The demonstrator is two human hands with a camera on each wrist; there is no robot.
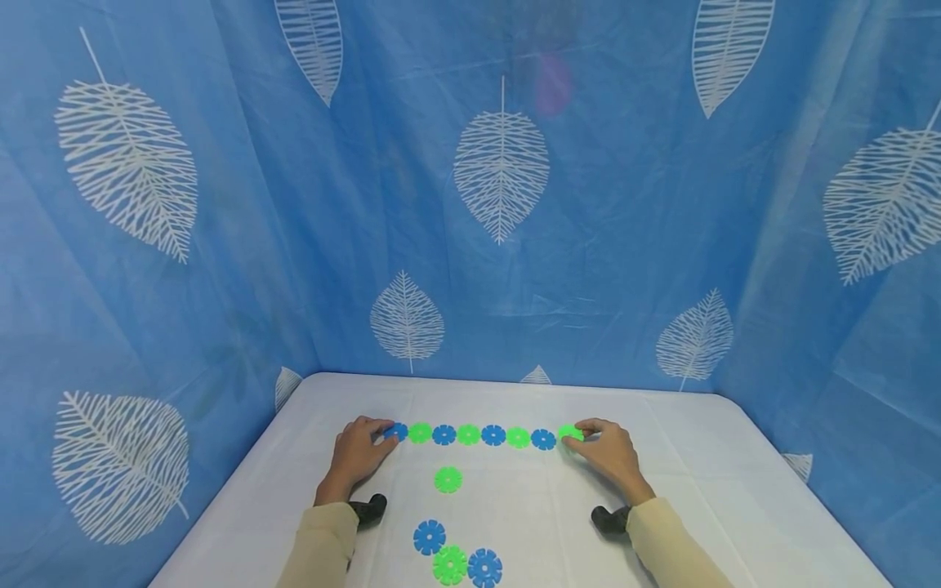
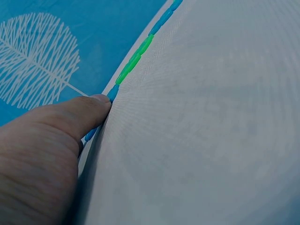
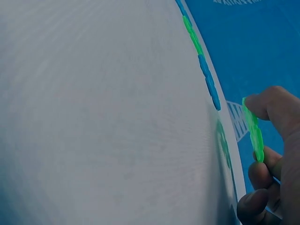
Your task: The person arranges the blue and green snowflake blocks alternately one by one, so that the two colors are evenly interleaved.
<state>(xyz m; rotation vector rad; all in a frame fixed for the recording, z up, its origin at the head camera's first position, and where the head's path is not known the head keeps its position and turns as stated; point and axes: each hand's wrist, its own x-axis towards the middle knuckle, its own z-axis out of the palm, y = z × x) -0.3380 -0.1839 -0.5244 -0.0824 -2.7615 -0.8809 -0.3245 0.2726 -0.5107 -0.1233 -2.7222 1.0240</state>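
A row of notched plastic building discs, blue and green by turns, lies across the white table. At its left end my left hand (image 1: 358,451) holds a blue disc (image 1: 396,431) between thumb and fingers; in the left wrist view the thumb (image 2: 96,105) is against its edge. My right hand (image 1: 606,451) pinches a green disc (image 1: 570,434) at the right end. The right wrist view shows this green disc (image 3: 254,131) raised off the tabletop, its green reflection below. Beside it in the row lies a blue disc (image 1: 543,439).
A single green disc (image 1: 448,479) lies nearer me, below the row. Closer still are a blue disc (image 1: 430,537), a green disc (image 1: 450,565) and another blue disc (image 1: 484,567), grouped together. A blue leaf-patterned curtain (image 1: 588,269) stands behind the white table (image 1: 698,490).
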